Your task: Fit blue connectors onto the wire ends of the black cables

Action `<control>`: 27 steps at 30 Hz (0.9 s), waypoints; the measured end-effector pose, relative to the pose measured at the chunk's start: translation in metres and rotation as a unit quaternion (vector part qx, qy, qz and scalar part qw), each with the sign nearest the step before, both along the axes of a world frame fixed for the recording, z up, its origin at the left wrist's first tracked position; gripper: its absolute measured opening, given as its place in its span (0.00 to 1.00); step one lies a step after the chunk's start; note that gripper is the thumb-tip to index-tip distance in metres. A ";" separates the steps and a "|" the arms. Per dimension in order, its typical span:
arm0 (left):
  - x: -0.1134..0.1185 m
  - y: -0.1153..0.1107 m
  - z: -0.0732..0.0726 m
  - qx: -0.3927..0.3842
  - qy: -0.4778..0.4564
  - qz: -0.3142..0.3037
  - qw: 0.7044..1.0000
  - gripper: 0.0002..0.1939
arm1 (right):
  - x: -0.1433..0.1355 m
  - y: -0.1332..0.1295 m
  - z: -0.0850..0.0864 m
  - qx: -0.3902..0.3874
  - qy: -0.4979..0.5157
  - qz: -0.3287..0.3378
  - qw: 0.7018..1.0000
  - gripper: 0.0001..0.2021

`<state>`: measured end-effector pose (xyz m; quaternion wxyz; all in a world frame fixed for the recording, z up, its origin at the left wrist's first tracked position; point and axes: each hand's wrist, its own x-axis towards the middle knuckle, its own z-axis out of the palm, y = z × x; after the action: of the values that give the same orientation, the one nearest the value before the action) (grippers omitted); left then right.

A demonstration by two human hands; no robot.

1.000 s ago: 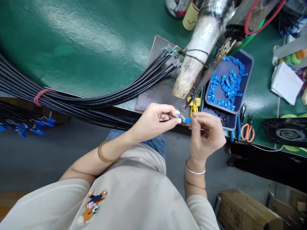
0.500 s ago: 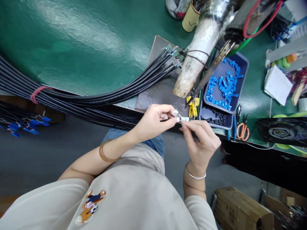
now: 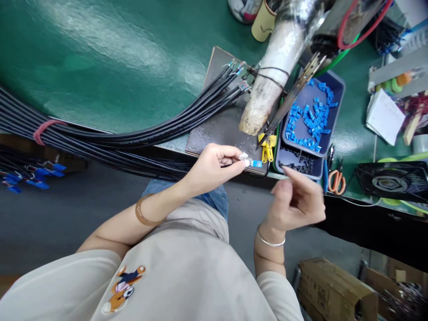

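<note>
r hand point(image 3: 297, 198) now off blue conn. point(image 3: 257, 163), fingers apart; l hand point(image 3: 219, 169) still pinching cable end point(image 3: 251, 163).

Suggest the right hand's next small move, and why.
I'd probably reach the right hand into the tray for one of the small black parts. Its thumb and index finger are apart, close to that tray and off the blue connector, which sticks out from the left hand.
</note>
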<state>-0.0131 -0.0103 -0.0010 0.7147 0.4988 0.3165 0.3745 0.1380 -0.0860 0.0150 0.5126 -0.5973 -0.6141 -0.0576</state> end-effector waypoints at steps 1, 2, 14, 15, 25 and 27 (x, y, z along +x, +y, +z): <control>0.000 0.000 0.000 0.001 -0.001 0.004 1.000 0.06 | 0.000 -0.001 -0.001 0.022 0.031 0.001 0.999 0.13; 0.001 0.001 0.000 0.002 -0.002 0.009 1.000 0.05 | 0.000 -0.001 -0.003 0.033 0.057 0.003 0.998 0.15; 0.009 0.008 0.000 -0.006 0.011 0.030 0.999 0.07 | -0.005 0.016 -0.028 0.001 -0.086 0.029 0.996 0.09; 0.010 0.009 0.001 -0.011 0.013 0.032 0.999 0.07 | -0.006 0.017 -0.030 0.003 -0.070 0.033 0.997 0.09; 0.013 0.011 0.000 -0.004 0.031 0.061 0.998 0.04 | -0.007 0.023 -0.031 -0.002 -0.005 0.047 0.999 0.09; 0.013 0.011 0.000 0.000 0.034 0.066 0.997 0.04 | -0.007 0.024 -0.028 -0.001 -0.015 0.044 0.999 0.09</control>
<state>0.0003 0.0004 -0.0006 0.6770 0.4892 0.3728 0.4042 0.1310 -0.0617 -0.0133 0.5049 -0.5692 -0.6475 -0.0436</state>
